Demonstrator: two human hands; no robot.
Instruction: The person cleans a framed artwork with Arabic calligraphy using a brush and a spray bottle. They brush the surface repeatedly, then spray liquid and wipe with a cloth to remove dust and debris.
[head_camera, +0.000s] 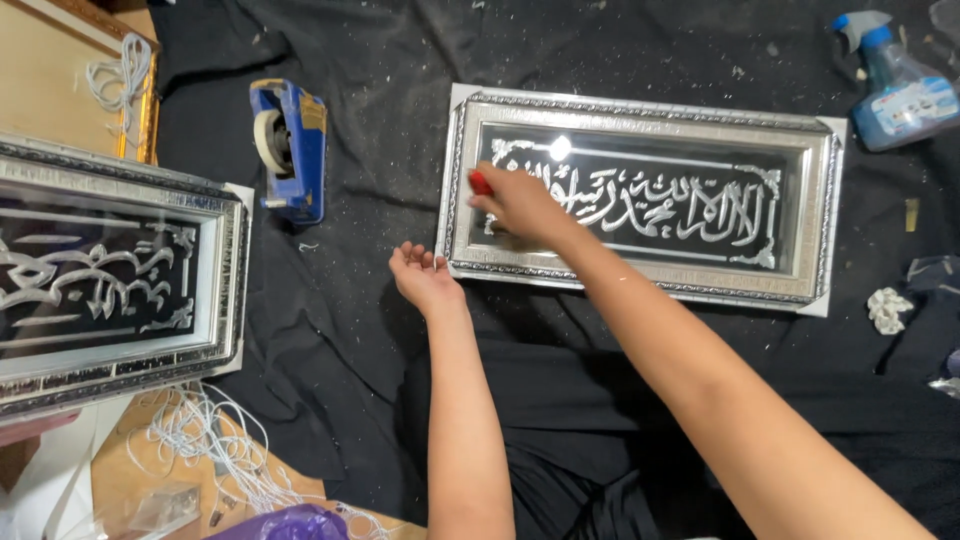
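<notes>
One right hand (520, 200) grips a red object (481, 183) (on framed glass (640, 200)); left hand (422, 275) open.

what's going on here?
A person is working on a silver frame lying flat on black cloth. The right hand presses a small red thing against the glass at the frame's left end. The left hand rests open on the cloth beside the frame's corner. A tape dispenser and spray bottle lie nearby.

Silver-framed calligraphy panel (640, 195) lies flat; small red object (481, 183), perhaps a cloth, on its glass.
</notes>
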